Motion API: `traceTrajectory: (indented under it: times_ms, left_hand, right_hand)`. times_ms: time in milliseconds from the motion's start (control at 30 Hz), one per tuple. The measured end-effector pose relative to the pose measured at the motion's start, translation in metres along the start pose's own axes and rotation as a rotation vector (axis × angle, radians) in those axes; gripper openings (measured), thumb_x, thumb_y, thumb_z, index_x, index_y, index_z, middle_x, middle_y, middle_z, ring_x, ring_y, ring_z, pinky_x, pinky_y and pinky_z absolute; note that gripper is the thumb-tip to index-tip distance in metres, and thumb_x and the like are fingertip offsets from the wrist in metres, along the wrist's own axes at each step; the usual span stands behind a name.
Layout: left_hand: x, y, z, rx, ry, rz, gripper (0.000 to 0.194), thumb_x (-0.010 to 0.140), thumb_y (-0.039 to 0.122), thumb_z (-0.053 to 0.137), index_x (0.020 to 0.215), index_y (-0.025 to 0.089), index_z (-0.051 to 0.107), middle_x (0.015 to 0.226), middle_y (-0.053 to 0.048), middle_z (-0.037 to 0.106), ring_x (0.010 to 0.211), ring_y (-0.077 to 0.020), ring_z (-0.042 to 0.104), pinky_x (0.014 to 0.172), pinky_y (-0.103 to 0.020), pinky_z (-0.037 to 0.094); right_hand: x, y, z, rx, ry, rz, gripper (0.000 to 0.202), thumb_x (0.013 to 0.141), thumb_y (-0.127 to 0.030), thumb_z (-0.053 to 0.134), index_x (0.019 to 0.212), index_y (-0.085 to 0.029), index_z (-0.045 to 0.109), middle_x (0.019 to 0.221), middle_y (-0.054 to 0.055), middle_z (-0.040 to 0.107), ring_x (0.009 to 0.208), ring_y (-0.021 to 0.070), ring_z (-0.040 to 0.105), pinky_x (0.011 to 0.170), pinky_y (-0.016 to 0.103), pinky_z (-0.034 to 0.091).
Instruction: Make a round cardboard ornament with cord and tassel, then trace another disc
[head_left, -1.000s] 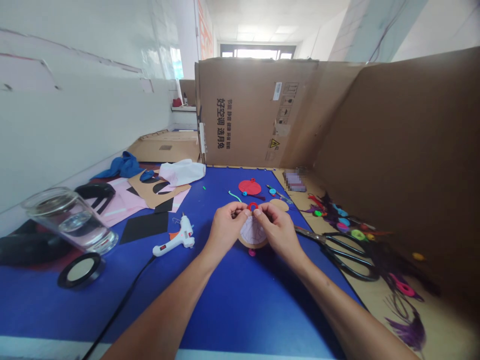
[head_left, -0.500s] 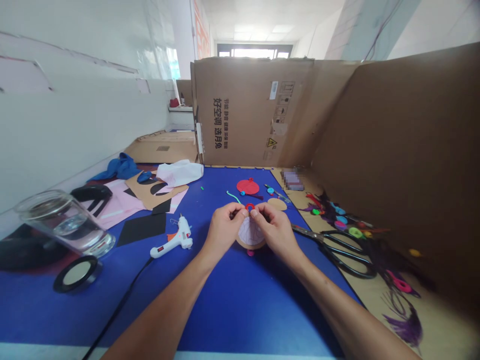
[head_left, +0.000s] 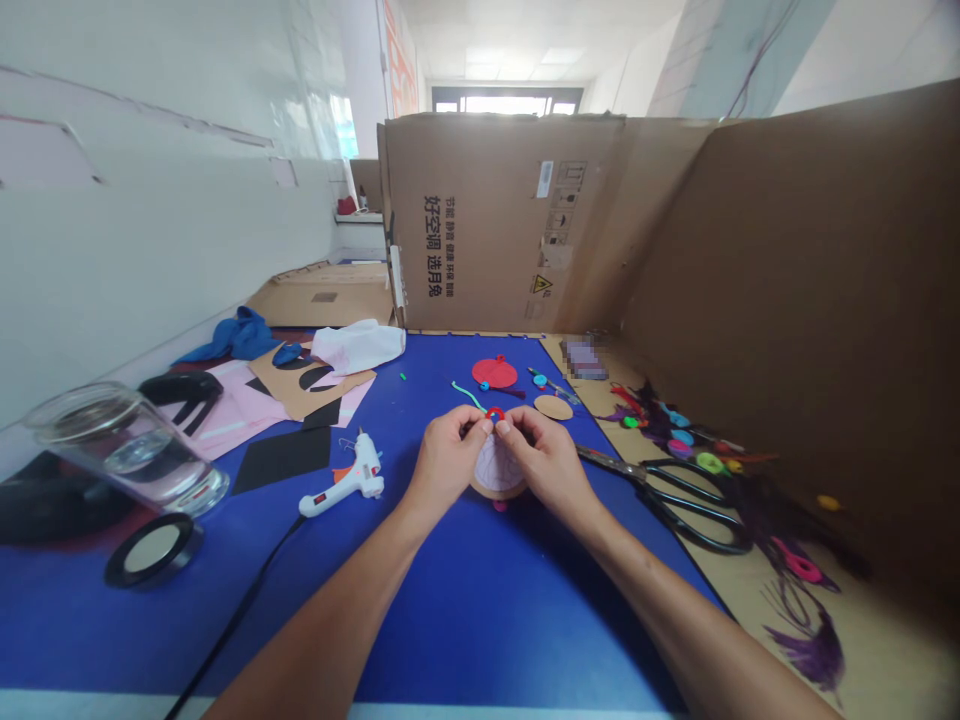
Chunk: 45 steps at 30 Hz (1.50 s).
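Note:
A round disc (head_left: 498, 476) with a pale patterned face and tan rim hangs between my hands over the blue table. My left hand (head_left: 452, 452) pinches its upper left edge, and my right hand (head_left: 545, 455) pinches the upper right. Between my thumbs a small red loop (head_left: 495, 413) stands at the disc's top. A bit of pink shows under the disc's lower edge. Beyond my hands lie a red round piece (head_left: 494, 373), a mint-green strip (head_left: 466, 394) and a tan oval (head_left: 553, 407). My fingertips hide part of the loop and disc.
On the left are a white glue gun (head_left: 352, 478) with a black cord, black sheets (head_left: 283, 460), cut scraps, a tilted glass of water (head_left: 142, 450) and its lid (head_left: 154, 549). Large scissors (head_left: 694, 500) and coloured tassels (head_left: 806, 640) lie right. Cardboard walls (head_left: 495, 220) stand behind.
The view has shifted very slightly. Both hands keep their pinch at the disc's top, and the red loop has moved a little to the left with them.

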<state>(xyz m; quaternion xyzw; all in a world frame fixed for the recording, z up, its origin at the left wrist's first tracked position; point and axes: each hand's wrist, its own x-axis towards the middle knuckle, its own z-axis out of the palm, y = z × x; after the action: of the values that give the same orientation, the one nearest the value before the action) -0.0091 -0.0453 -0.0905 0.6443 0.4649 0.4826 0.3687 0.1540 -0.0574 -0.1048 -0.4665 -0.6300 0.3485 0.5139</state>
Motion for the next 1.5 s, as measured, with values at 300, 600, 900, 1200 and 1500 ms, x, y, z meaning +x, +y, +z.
traceTrajectory:
  times_ms: [300,600,900,1200,1500]
  left_hand:
    - [0.0001,0.0007,0.0021,0.029,-0.005,0.003,0.022,0.091,0.037,0.060,0.081,0.019,0.068,0.075,0.000,0.066,0.070,-0.0154,0.055,0.066,-0.027,0.040]
    - [0.0011,-0.0024,0.0020,-0.012,-0.001,0.002,0.023,0.091,0.038,0.062,0.081,0.019,0.070,0.077,-0.001,0.069,0.073,-0.0166,0.058,0.068,-0.027,0.043]
    - [0.0007,0.0013,0.0007,0.004,0.012,-0.011,0.020,0.090,0.034,0.062,0.077,0.020,0.066,0.071,0.001,0.063,0.068,-0.0152,0.053,0.064,-0.026,0.040]
    - [0.0007,-0.0003,0.0001,0.036,-0.015,0.003,0.020,0.091,0.034,0.059,0.077,0.020,0.064,0.071,0.002,0.061,0.066,-0.0147,0.051,0.062,-0.026,0.038]
    - [0.0017,-0.0022,-0.0009,0.041,-0.003,0.004,0.020,0.091,0.036,0.060,0.079,0.020,0.065,0.072,0.001,0.063,0.068,-0.0155,0.054,0.064,-0.027,0.040]
  right_hand:
    - [0.0008,-0.0004,-0.0012,0.000,-0.043,-0.017,0.031,0.097,-0.049,0.064,0.084,-0.022,0.059,0.075,-0.002,0.056,0.067,0.0153,0.048,0.058,0.027,0.037]
    - [0.0026,0.0024,-0.0009,0.001,-0.007,-0.002,0.032,0.097,-0.051,0.064,0.086,-0.021,0.063,0.076,-0.001,0.058,0.068,0.0164,0.050,0.060,0.028,0.038]
    - [0.0033,-0.0016,-0.0054,-0.019,0.052,-0.042,0.031,0.099,-0.050,0.063,0.086,-0.022,0.066,0.077,0.000,0.060,0.070,0.0184,0.052,0.062,0.030,0.040]
    - [0.0022,-0.0027,-0.0037,-0.035,0.033,-0.061,0.026,0.099,-0.046,0.063,0.086,-0.024,0.064,0.077,0.000,0.061,0.069,0.0185,0.052,0.061,0.031,0.039]
    - [0.0023,-0.0018,-0.0036,-0.022,0.007,-0.022,0.028,0.098,-0.050,0.063,0.088,-0.023,0.064,0.078,0.001,0.061,0.070,0.0186,0.052,0.060,0.030,0.040]
